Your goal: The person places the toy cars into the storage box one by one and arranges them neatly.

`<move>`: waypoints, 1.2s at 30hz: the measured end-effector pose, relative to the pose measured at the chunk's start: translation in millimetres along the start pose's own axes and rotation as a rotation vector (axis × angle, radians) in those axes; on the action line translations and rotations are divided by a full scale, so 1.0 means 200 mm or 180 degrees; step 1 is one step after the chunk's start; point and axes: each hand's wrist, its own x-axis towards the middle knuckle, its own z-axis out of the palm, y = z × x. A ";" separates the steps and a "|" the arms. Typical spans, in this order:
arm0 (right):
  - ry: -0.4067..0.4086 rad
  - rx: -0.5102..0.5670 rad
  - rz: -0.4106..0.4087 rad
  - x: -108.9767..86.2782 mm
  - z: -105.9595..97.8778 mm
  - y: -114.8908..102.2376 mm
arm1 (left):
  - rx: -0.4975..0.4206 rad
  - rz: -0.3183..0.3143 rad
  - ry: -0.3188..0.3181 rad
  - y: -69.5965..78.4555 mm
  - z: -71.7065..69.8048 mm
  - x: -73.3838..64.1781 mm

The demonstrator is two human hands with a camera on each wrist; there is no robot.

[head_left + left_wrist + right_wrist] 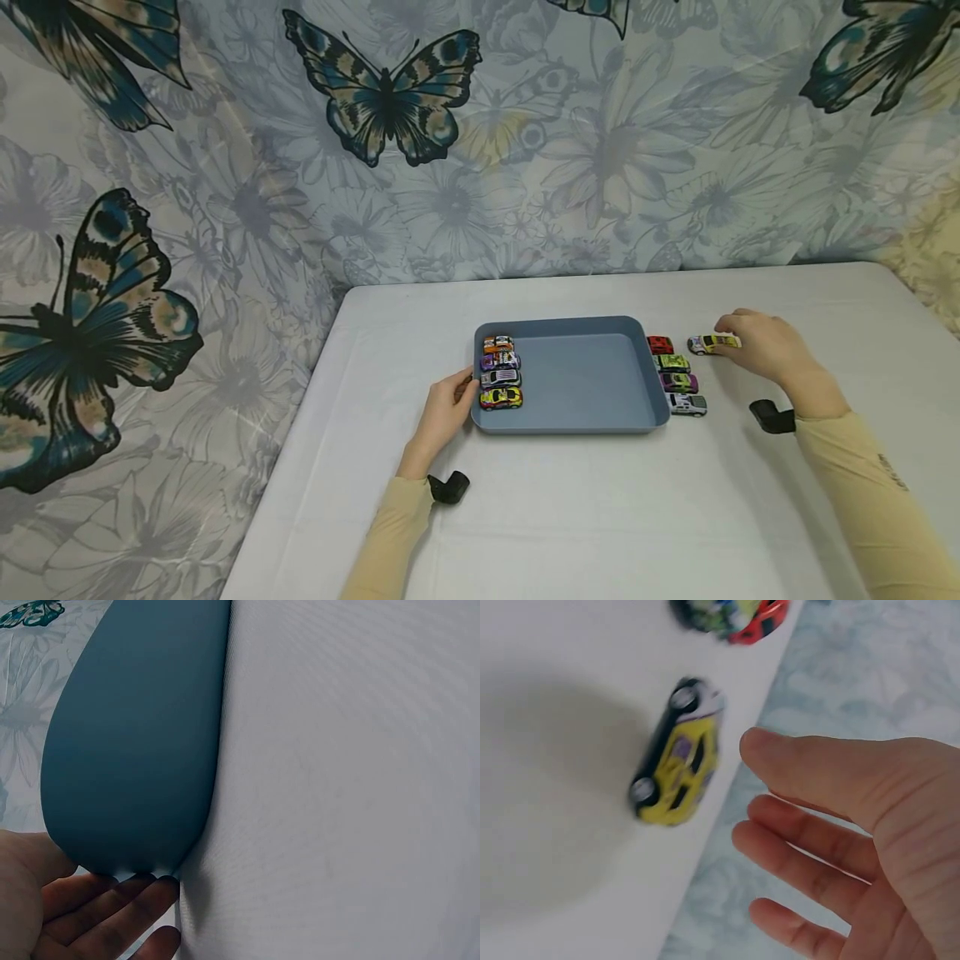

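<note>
A blue-grey tray (573,421) lies on the white table. My left hand (444,408) holds its left edge; in the left wrist view the fingers (124,915) meet the tray wall (142,750) and the thumb's tip is hidden. Several toy cars stand in a column inside, with a yellow one (501,398) nearest me. Over on the right, my right hand (765,350) is beside a yellow and white toy car (708,343). The right wrist view shows that car (681,757) just apart from the thumb and the loosely bent fingers (802,866).
Along the tray's right side stand a red car (660,344), a lime-green car (672,363), a purple and green car (679,382) and a silver car (687,405). Butterfly-patterned cloth (450,208) hangs behind the table (570,517).
</note>
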 end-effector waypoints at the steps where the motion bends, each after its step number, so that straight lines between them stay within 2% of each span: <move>1: -0.0015 0.0000 0.0017 0.00 0.01 0.02 | -0.0005 -0.0016 -0.0005 0.00 0.00 0.00; 9: -0.0090 0.0045 0.0073 -0.01 0.06 0.10 | -0.0030 -0.0039 -0.0045 0.01 0.00 0.00; 20: -0.0129 0.0085 0.0107 0.00 0.10 0.15 | -0.0026 -0.0019 -0.0002 0.01 0.01 -0.01; 31: -0.0095 0.0473 -0.0041 0.01 0.13 0.18 | -0.0015 0.0010 0.0011 0.00 0.00 0.00; 36: -0.0064 0.0545 -0.0051 0.02 0.14 0.18 | 0.0017 -0.0045 -0.0013 0.00 0.00 0.00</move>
